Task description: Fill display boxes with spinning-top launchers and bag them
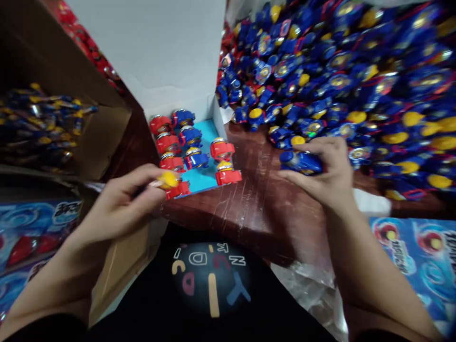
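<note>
My right hand (326, 168) pinches a blue toy (301, 162) at the near edge of a big heap of blue toys (313, 85) with yellow and silver parts. On the other side, my left hand (133, 192) is closed on a small piece with a yellow end (168, 180); blur hides its exact kind. That hand hovers over the near left corner of an open white box (167, 52) with a light blue bottom (204, 182). Inside the box stand red toys (167, 142) in a left column, blue toys (190, 136) beside them, and two more red toys (223, 149) at the right.
A cardboard box (107, 128) at the left holds many small blue and yellow pieces (46, 118). Red toys (89, 45) lie behind the white box. Printed blue packages (402, 256) are at the lower right, near clear plastic (309, 289). The tabletop (256, 204) is dark reddish brown.
</note>
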